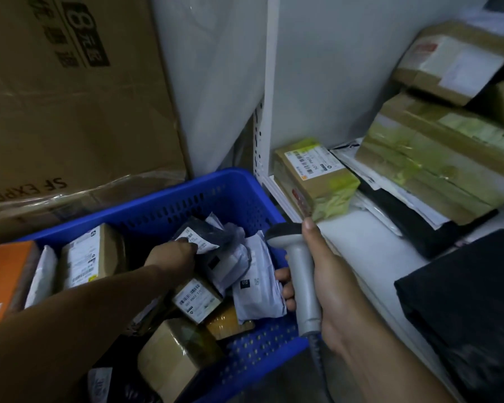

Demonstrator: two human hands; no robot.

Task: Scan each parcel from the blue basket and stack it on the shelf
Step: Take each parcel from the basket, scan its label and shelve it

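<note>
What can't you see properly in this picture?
Head view.
The left hand covers its own fingers, so its grip on the dark parcel is unclear.
The orange box is cut off by the left edge.
Labels in the blue basket are too small and blurry to read.
The scanner front faces away, in the right hand.

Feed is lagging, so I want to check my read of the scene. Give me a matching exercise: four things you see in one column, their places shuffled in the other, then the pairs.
Things
1. grey scanner
2. black bagged parcel
3. yellow-taped box
4. orange box

Places
A. on the white shelf
B. at the far left edge of view, by the blue basket
C. gripped in the right hand
D. in the basket, pinched by the left hand

Pairs: 1-C, 2-D, 3-A, 4-B
</note>
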